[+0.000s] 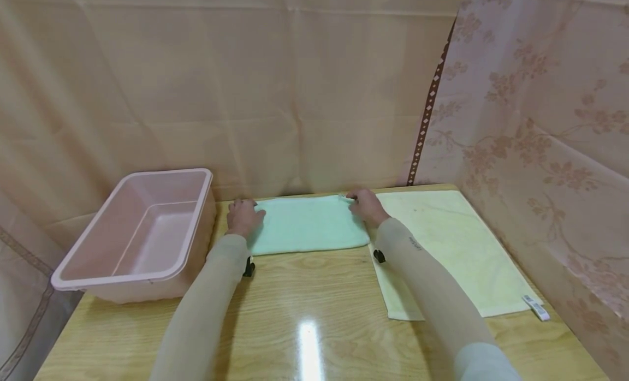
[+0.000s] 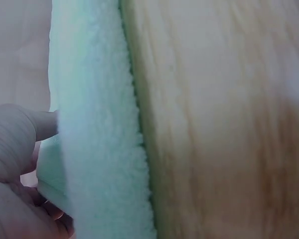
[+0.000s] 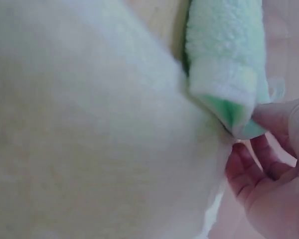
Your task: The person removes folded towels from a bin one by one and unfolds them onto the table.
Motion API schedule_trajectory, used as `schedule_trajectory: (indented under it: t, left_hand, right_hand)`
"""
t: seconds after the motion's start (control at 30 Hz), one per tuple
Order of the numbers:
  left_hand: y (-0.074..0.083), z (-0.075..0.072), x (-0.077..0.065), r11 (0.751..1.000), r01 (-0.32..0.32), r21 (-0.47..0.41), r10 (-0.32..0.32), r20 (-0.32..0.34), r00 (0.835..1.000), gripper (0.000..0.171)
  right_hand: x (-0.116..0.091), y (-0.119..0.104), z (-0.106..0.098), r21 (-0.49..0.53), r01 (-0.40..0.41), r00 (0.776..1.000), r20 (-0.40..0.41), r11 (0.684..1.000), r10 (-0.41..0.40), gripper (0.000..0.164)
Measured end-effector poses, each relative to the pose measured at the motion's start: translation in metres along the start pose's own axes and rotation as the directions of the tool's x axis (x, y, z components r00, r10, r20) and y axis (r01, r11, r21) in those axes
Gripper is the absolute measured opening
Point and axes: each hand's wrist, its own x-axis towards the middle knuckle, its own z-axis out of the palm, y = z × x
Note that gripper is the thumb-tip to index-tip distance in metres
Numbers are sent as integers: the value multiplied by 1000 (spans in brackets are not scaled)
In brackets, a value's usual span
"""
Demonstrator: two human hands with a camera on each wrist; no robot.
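Note:
A mint-green towel (image 1: 307, 225), folded into a long strip, lies along the far edge of the wooden table. My left hand (image 1: 243, 217) pinches its far left corner; in the left wrist view the thumb (image 2: 46, 124) lies on the cloth and the fingers reach under it. At the far right corner, my right hand (image 1: 367, 206) pinches the towel between thumb and fingers. The right wrist view shows the open end of the fold (image 3: 231, 112) beside that thumb, with a small loop near it. A pale yellow towel (image 1: 457, 250) lies flat under the right forearm.
A pink plastic basin (image 1: 137, 276) stands at the left of the wooden table (image 1: 295, 293), near the left forearm. Beige curtains (image 1: 245, 97) hang close behind the table, and a floral one (image 1: 550, 152) borders its right side. The yellow towel's white label (image 1: 535, 308) sticks out at its near right corner.

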Motion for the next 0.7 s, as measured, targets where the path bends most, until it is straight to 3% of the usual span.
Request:
schedule_trajectory:
  t: [0.13, 0.37, 0.47, 0.57, 0.63, 0.7]
  left_hand:
    - [0, -1, -1, 999, -4, -41, 4, -10, 1000, 38]
    - [-4, -1, -2, 989, -3, -146, -6, -64, 998, 38]
    - [-7, -1, -1, 972, -25, -234, -6, -132, 991, 46]
    - [-10, 0, 3, 946, -76, -316, 13, -196, 981, 56]
    - [-11, 0, 5, 915, -96, -393, 15, -203, 979, 65]
    - [-11, -1, 7, 867, -80, -492, -4, -166, 986, 73]
  right_hand:
    - [-1, 5, 0, 146, -18, 1000, -5, 989, 19, 23]
    - [-3, 9, -1, 345, -48, 998, -16, 937, 56, 30]
    - [-3, 8, -2, 468, -120, 993, 64, 876, 102, 33]
    - [-4, 5, -4, 563, -229, 972, 168, 794, 162, 41]
    - [-5, 4, -6, 612, -282, 958, 224, 739, 180, 49]
    - [-6, 3, -9, 637, -304, 951, 250, 708, 183, 55]
